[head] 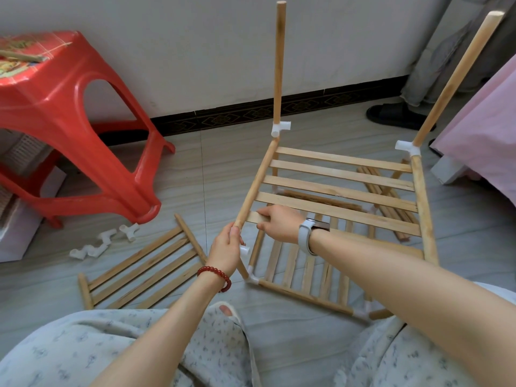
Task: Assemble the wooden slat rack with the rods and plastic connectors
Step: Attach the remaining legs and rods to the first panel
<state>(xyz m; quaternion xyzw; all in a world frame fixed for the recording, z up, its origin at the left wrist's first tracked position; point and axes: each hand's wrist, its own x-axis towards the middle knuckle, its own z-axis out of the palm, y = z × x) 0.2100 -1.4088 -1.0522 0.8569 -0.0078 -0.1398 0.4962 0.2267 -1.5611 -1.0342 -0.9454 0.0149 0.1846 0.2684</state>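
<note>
Slat panel (pixel 339 188): your left hand (pixel 226 247) grips its rail end, right hand (pixel 279 223) pinches the nearest slat. Seat that end squarely into the connector (pixel 245 251) at center frame.

There is one camera only, worn on the person's head, looking forward and steeply down over their own forearms. It sits close above the floor (pixel 195 169), wide-angled, taking in the lap nearest and the wall (pixel 195 51) at the far edge.

Matt wooden slats (pixel 339 192), glossy plastic stool (pixel 55 107)
</note>
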